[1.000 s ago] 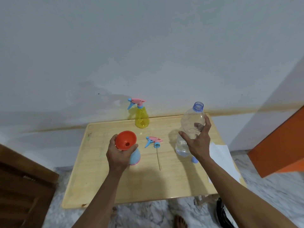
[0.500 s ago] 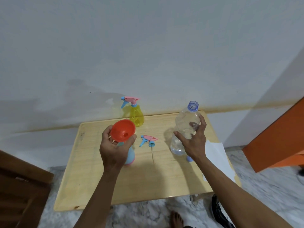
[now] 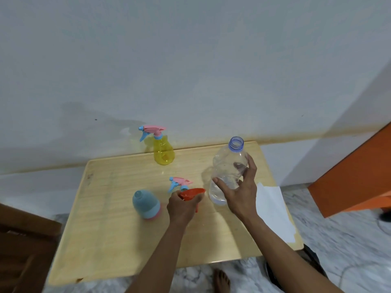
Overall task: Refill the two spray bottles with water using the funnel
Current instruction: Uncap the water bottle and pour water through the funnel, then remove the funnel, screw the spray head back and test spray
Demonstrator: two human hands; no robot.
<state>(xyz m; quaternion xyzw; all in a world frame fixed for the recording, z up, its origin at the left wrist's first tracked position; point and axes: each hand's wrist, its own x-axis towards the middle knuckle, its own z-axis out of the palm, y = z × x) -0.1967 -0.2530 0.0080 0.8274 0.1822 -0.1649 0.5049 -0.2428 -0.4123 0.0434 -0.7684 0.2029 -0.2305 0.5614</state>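
Left hand (image 3: 182, 205) pinches the orange funnel (image 3: 192, 193), spout down and tilted. The open-necked blue spray bottle (image 3: 146, 203) stands upright just beside it at 9 o'clock, so the left hand is nearer. Right hand (image 3: 239, 190) wraps the clear water bottle (image 3: 228, 170), uncapped, upright, little water in the base. Loose trigger head (image 3: 179, 182) lies at 12 o'clock of the funnel. Yellow spray bottle (image 3: 163, 152), trigger on, stands at the bench's (image 3: 110, 229) far edge. White paper (image 3: 273, 210) at 3 o'clock. Grey wall, marble floor.
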